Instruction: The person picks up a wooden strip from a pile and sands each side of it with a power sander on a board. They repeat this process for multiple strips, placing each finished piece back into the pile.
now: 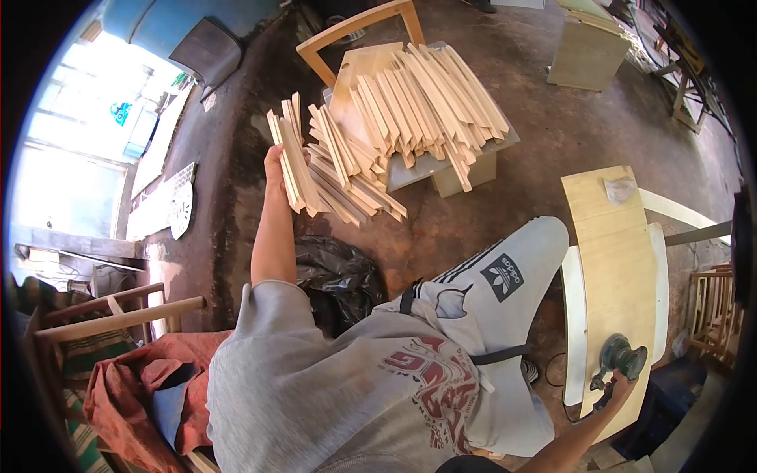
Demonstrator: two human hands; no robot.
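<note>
My left hand (277, 167) is closed round a few pale wood strips (296, 175) at the left side of a pile. More wood strips (402, 106) lie in a loose heap on a low table (505, 146) ahead of me. At the lower right, my right hand (617, 389) is closed on a dark power sander (623, 356), which rests on a long plywood panel (611, 272). A small pale pad or crumpled piece (620, 190) lies near the far end of the panel.
A wooden frame (359, 33) stands behind the pile. A black plastic bag (335, 276) lies by my left side. Red cloth (142, 394) and wooden rails (118, 319) are at lower left. A box (587, 51) stands at the back right; a wooden rack (711, 307) at right.
</note>
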